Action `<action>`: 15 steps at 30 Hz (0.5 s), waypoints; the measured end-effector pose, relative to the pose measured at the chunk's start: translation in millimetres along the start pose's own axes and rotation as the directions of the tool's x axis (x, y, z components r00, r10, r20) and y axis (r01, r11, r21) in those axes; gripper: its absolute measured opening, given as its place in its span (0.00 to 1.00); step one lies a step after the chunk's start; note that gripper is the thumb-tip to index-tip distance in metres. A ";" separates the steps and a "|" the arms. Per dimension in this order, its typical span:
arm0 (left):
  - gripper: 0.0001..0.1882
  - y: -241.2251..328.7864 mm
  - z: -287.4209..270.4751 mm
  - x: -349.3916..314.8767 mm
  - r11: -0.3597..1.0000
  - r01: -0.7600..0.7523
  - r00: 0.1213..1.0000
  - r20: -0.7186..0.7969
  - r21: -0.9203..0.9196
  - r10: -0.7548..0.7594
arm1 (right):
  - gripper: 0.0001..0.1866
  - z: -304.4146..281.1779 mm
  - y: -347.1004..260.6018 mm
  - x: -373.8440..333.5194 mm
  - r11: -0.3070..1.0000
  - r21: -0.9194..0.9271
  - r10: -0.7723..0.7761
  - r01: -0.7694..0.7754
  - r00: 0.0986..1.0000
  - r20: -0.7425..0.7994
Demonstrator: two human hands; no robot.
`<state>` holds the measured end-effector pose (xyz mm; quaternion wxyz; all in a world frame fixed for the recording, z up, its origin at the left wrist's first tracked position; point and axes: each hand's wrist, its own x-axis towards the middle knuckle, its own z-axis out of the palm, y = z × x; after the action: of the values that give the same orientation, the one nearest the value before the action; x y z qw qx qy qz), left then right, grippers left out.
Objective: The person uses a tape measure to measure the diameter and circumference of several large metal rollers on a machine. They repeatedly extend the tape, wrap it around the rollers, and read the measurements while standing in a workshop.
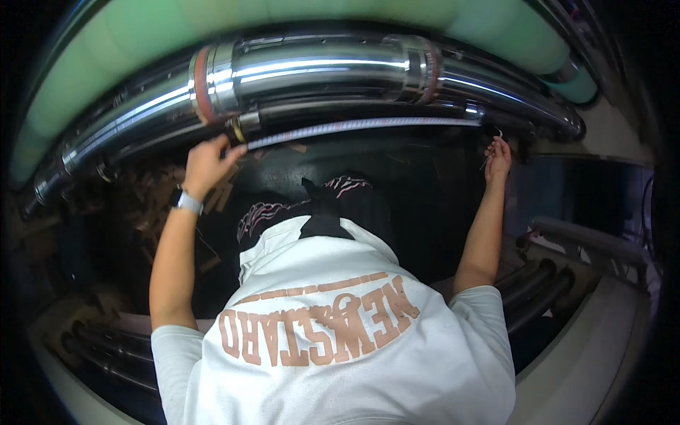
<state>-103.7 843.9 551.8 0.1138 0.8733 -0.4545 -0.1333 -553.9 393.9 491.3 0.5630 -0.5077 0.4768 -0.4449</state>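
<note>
A white measuring tape (354,127) with fine dark and red marks stretches from side to side just below the chrome roller (319,74). At its left end, my left hand (207,166) is closed on the tape between thumb and fingers. My right hand (499,157) is closed at the tape's other end, beside the roller's right part. A small shiny piece shows above those right fingertips, too small to make out. Between my hands the tape bows slightly upward in this view.
Orange-brown bands (201,83) and metal collars ring the chrome roller. Behind it lies a large green roller (297,21). Brown scraps (219,195) litter the dark floor at the left. Dark bars (535,294) and a machine frame (602,340) stand at the right, with more bars at the lower left.
</note>
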 end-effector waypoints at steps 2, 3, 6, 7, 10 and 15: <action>0.25 0.6 5.6 -11.2 0.999 -0.034 0.999 0.030 0.014 0.033 | 0.09 7.6 -17.2 -12.6 0.982 -0.189 0.021 0.001 0.993 0.118; 0.26 4.5 7.6 -15.0 0.998 -0.001 0.996 0.089 0.070 -0.006 | 0.10 9.4 -21.0 -15.9 0.959 -0.283 0.045 0.007 0.983 0.178; 0.29 4.1 21.5 -17.6 0.983 0.060 0.971 0.217 0.173 -0.097 | 0.09 6.4 -9.6 -1.0 0.868 -0.490 0.067 0.080 0.959 0.275; 0.31 3.8 25.4 -19.2 0.970 0.068 0.961 0.246 0.233 -0.126 | 0.09 10.4 -6.5 3.6 0.843 -0.520 0.027 0.136 0.955 0.294; 0.32 -10.9 42.6 -30.1 0.930 0.204 0.899 0.318 0.306 -0.302 | 0.07 20.6 -6.2 17.4 0.815 -0.553 -0.004 0.174 0.956 0.294; 0.37 -43.4 56.2 -71.6 0.841 0.414 0.755 0.386 0.348 -0.531 | 0.06 25.2 8.3 35.6 0.722 -0.665 0.017 0.192 0.955 0.295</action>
<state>-128.9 922.9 494.4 -0.1437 0.9084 -0.2436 -0.3080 -523.5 363.3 480.7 0.3749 -0.7594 0.4980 -0.1865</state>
